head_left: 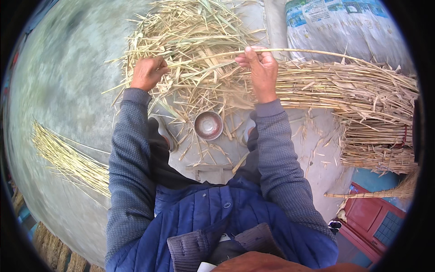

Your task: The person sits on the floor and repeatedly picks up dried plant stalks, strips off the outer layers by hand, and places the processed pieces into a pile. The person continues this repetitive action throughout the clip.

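Note:
A long, thin, dry reed stalk point(312, 50) is pinched between the thumb and fingers of my right hand point(261, 72). From there it reaches right, bending down over a bundle of reeds point(312, 86). Leftward, its other part runs toward my left hand point(147, 72), whose fingers are closed and seem to grip that end. Both hands are raised over a heap of broken straw and dry leaves point(195, 27). Between my feet stands a small round metal bowl point(208, 125), with no stalks in it.
Peeled pale stalks point(70, 154) lie on the concrete floor at left. A stuffed white sack point(344, 36) is at the far right. Stacked reed bundles point(376, 154), a broom point(380, 193) and a red door point(367, 208) are at right.

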`<action>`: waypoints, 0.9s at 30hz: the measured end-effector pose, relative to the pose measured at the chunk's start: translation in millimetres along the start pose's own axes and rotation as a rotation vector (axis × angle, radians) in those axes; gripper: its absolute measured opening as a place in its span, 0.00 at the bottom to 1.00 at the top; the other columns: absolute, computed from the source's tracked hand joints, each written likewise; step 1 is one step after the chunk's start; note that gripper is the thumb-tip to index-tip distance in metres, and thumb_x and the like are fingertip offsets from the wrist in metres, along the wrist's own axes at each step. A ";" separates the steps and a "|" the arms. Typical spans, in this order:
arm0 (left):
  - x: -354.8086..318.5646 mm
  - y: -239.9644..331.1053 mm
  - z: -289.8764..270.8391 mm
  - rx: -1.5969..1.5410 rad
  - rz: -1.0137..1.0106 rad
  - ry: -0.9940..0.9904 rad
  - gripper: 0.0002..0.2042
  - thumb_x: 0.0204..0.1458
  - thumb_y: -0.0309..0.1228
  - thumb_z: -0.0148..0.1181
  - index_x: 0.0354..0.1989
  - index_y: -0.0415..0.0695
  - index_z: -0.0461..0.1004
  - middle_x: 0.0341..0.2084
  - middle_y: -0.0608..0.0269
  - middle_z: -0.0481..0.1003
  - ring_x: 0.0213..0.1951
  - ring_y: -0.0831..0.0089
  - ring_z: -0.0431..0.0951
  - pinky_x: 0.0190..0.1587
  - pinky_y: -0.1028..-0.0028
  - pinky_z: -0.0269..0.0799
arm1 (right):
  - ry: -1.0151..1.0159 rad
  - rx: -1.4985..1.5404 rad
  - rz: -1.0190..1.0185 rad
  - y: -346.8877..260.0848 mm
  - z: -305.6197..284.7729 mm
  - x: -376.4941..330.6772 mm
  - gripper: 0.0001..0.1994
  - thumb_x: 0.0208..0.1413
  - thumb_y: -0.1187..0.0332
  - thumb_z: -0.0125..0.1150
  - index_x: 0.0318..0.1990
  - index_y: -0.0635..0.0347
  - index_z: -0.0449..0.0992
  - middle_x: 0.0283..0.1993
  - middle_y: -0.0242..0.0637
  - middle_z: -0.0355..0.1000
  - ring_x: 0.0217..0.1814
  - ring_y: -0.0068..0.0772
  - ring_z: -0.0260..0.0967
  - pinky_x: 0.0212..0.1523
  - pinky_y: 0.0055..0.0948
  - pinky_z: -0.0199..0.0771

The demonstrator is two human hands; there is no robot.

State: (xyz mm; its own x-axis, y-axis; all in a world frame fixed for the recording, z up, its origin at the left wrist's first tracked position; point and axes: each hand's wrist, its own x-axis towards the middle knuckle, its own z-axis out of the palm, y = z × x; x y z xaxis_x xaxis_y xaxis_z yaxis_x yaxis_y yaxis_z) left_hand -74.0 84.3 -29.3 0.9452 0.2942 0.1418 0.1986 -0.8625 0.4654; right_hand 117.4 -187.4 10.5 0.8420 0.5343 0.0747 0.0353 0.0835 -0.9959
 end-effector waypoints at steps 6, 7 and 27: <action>0.8 14.8 13.9 -0.230 -0.048 -0.005 0.14 0.47 0.41 0.73 0.36 0.45 0.81 0.31 0.63 0.82 0.33 0.65 0.79 0.48 0.63 0.67 | -0.062 0.086 0.018 0.0 4.1 -5.7 0.13 0.65 0.64 0.61 0.47 0.67 0.72 0.39 0.44 0.78 0.40 0.33 0.81 0.41 0.24 0.81; 6.3 28.9 20.6 -0.422 -0.030 -0.037 0.15 0.48 0.41 0.72 0.38 0.44 0.82 0.31 0.62 0.81 0.33 0.68 0.79 0.45 0.65 0.70 | -0.097 0.093 0.026 2.1 10.5 -8.2 0.13 0.65 0.65 0.61 0.47 0.67 0.72 0.39 0.43 0.78 0.41 0.33 0.81 0.41 0.24 0.81; 13.6 -21.8 7.8 -1.183 -0.553 0.401 0.11 0.58 0.35 0.66 0.41 0.40 0.78 0.32 0.63 0.83 0.33 0.82 0.80 0.33 0.83 0.67 | -0.115 0.088 0.022 6.4 5.8 -16.6 0.08 0.66 0.70 0.56 0.43 0.68 0.70 0.38 0.46 0.78 0.39 0.30 0.80 0.40 0.23 0.81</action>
State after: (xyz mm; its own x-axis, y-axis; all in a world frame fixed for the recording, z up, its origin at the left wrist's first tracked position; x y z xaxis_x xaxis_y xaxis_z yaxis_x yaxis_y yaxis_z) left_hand -63.4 103.9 -44.4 0.6361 0.7553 -0.1577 -0.0071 0.2101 0.9777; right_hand 100.6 -190.8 3.1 0.7744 0.6296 0.0633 -0.0341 0.1415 -0.9894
